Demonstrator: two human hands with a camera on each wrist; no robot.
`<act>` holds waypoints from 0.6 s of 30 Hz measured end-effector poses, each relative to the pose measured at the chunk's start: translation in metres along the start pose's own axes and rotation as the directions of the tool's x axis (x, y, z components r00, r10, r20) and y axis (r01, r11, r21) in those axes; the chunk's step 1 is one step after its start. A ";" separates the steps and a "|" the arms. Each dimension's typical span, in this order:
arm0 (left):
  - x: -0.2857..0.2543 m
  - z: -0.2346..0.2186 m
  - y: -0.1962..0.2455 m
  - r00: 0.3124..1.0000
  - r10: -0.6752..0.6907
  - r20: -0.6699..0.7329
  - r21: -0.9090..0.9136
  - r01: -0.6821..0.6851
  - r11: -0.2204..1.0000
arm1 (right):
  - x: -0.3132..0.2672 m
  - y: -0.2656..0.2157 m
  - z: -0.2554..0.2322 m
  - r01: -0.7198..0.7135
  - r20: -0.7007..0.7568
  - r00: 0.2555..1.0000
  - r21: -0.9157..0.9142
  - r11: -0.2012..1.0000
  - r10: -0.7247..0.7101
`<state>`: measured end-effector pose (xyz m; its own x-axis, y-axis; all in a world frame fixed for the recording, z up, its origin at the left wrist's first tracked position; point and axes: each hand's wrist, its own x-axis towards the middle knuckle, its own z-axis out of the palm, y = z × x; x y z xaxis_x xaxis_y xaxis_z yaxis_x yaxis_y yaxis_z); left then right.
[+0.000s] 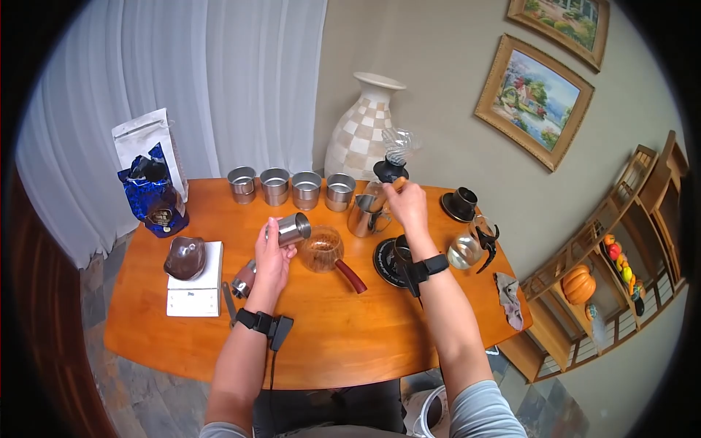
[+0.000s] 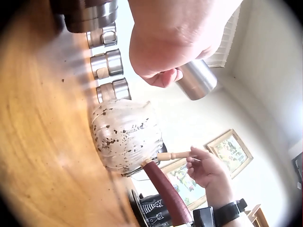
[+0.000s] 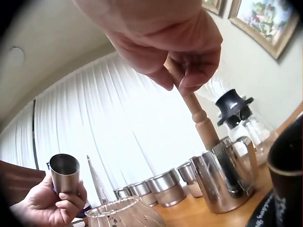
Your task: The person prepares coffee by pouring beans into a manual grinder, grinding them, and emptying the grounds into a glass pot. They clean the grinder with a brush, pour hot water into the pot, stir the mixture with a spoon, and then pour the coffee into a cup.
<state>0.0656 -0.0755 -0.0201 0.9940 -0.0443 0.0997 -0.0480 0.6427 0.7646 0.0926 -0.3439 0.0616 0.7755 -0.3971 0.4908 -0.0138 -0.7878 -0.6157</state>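
Observation:
My left hand (image 1: 274, 255) holds a small stainless steel cup (image 1: 294, 228), tilted in the head view, its mouth showing in the right wrist view. My right hand (image 1: 409, 212) pinches the turned wooden handle (image 3: 191, 106) of a slim tool from above. Its lower end comes down at the steel pitcher (image 3: 220, 189); what kind of tool it is, I cannot tell. Between my hands stands a ribbed glass pot (image 1: 321, 244) with a dark red side handle (image 1: 350, 276). Dark brown specks dot its wall in the left wrist view.
Several steel canisters (image 1: 307, 191) line the back edge. At left are a white scale (image 1: 193, 299) bearing a dark bowl (image 1: 185, 258), and a blue bag (image 1: 152, 191). A round black stand (image 1: 387, 264), a glass server (image 1: 461, 252) and a grey cloth (image 1: 509, 299) are at right.

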 end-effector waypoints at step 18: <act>-0.002 0.001 0.002 1.000 -0.003 -0.017 -0.064 0.002 0.998 | -0.018 -0.007 -0.013 -0.096 -0.031 0.994 0.283 0.954 0.109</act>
<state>0.0630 -0.0749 -0.0188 0.9957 -0.0331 0.0863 -0.0397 0.6902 0.7226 0.0703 -0.3375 0.0655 0.7492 -0.4954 0.4396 0.0911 -0.5804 -0.8092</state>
